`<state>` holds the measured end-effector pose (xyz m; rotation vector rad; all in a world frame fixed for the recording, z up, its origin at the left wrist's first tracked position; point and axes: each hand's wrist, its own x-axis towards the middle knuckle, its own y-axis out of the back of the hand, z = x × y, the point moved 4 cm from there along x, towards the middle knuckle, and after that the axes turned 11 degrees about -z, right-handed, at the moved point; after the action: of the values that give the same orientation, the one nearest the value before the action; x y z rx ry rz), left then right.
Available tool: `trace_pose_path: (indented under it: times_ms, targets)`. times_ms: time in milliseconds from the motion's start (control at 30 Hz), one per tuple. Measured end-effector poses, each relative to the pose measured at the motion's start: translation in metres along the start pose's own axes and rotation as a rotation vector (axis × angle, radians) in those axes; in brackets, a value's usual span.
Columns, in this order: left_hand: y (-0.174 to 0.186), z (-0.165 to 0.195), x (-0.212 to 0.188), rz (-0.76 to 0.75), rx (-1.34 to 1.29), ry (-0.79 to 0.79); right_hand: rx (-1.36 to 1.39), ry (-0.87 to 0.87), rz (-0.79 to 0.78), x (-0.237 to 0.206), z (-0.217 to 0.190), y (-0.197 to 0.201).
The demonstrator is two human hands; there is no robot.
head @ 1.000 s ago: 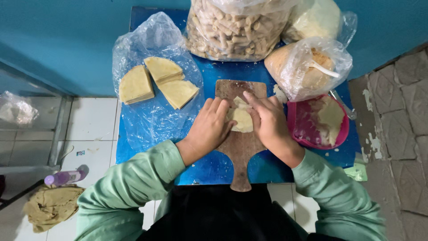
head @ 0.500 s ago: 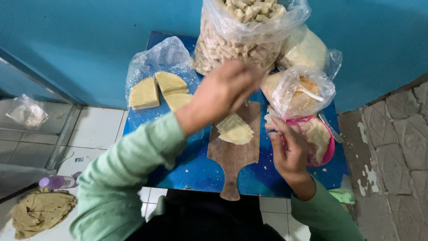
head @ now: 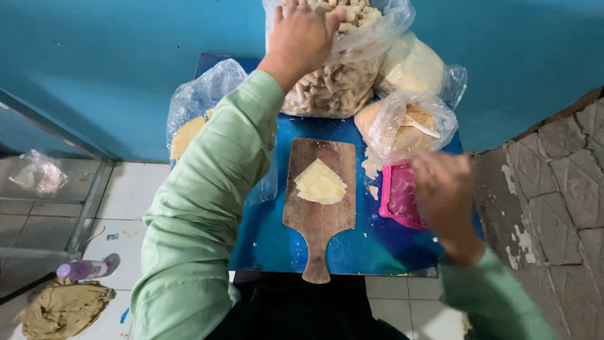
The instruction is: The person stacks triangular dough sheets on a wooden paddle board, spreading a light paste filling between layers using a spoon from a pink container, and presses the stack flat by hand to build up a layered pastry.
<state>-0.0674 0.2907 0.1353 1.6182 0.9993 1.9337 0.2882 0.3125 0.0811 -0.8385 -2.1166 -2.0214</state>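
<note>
A pale yellow dough wrapper [head: 320, 182] lies on a wooden paddle board [head: 318, 223] on the blue table [head: 270, 242]. My left hand [head: 304, 34] reaches far forward into the mouth of a big clear bag of small beige pieces [head: 333, 82], fingers spread over its contents. My right hand [head: 445, 195], blurred, hovers over a pink bowl [head: 397, 198] at the right of the board. Whether it holds anything cannot be made out.
Two more clear bags hold pale filling [head: 402, 129] and a pale lump [head: 415, 66] at the back right. A plastic sheet with yellow wrapper triangles [head: 187, 135] lies at the left, half hidden by my sleeve. On the floor are a purple bottle [head: 82, 269] and a tan cloth [head: 63, 308].
Both hands left the wrapper on the board. My left hand rose and went forward into the big bag; my right hand moved right, over the pink bowl.
</note>
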Motion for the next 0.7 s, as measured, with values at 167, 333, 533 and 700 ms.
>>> trace_pose_path:
  times_ms: [167,333,533,700]
  targets:
    - [-0.015,0.026,0.01,-0.331,-0.234,-0.073,-0.091,-0.04,0.087,0.03,0.039,0.002]
    - [-0.01,0.028,0.019,-0.439,-0.196,-0.277,-0.23,-0.163,-0.145,0.052,0.063,-0.022]
    - [0.009,0.008,0.007,-0.205,-0.133,-0.256,-0.131,-0.123,-0.122,0.065,0.08,-0.043]
    - [0.006,0.015,0.009,-0.028,-0.308,-0.13,0.136,-0.059,-0.032,0.087,0.075,-0.048]
